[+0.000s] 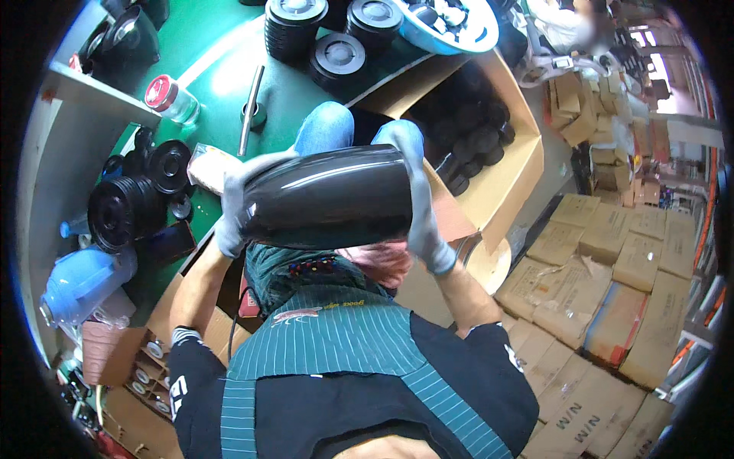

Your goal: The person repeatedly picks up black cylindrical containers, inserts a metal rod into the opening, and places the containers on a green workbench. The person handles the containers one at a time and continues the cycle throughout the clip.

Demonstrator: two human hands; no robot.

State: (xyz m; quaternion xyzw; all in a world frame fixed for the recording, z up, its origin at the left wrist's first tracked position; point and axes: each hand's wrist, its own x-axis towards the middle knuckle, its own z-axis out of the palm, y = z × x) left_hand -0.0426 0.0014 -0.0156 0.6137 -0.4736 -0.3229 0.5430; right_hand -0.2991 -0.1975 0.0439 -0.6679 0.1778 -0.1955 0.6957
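Note:
Across my lap lies a long, glossy black vessel (329,195), held sideways between both hands; it looks like a tall rounded container or housing, but its exact kind I cannot tell. My left hand (233,200), in a grey glove, is closed around its narrower left end. My right hand (423,206), gloved too, presses against the wider right end, palm inward. The inside of the vessel is hidden. Beyond my left hand lies a clear-wrapped bundle (210,167) on the green table (218,57).
A red-lidded jar (172,101) and an upright metal rod (251,115) stand on the table. Black disc stacks (294,30) and a blue basin (487,32) are farther back. An open carton (524,157) of black parts is at right, near stacked boxes (634,264).

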